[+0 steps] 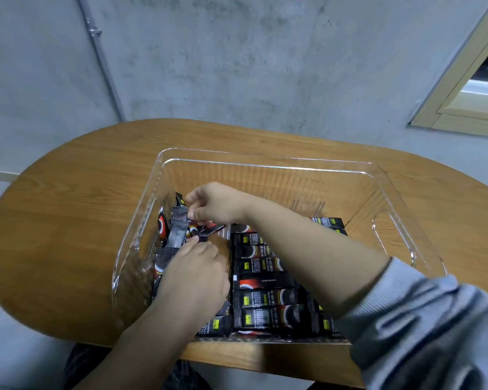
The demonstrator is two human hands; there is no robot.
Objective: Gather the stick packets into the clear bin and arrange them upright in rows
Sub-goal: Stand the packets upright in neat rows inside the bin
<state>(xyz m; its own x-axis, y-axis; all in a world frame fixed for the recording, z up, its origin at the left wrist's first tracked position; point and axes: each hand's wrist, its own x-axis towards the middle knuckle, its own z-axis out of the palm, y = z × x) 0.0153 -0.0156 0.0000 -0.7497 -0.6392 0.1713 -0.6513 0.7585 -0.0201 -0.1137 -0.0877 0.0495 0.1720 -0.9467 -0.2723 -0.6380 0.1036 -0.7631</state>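
A clear bin [265, 161] stands on the wooden table [68, 220]. Several black stick packets [265, 280] lie flat in a stacked row along the bin's near middle and right. More packets [178, 229] stand on end, leaning, at the bin's left wall. Both hands are inside the bin at that left group. My right hand [214, 204] reaches across from the right and pinches the top of a standing packet. My left hand [195, 271] comes in from below and pinches the end of a packet at the group's middle, covering the ones beneath it.
The bin's far half holds nothing visible. Bare tabletop shows left and behind the bin. A grey concrete wall rises behind the table, with a window frame [462, 88] at the upper right. The table's near edge [237, 358] is close to my body.
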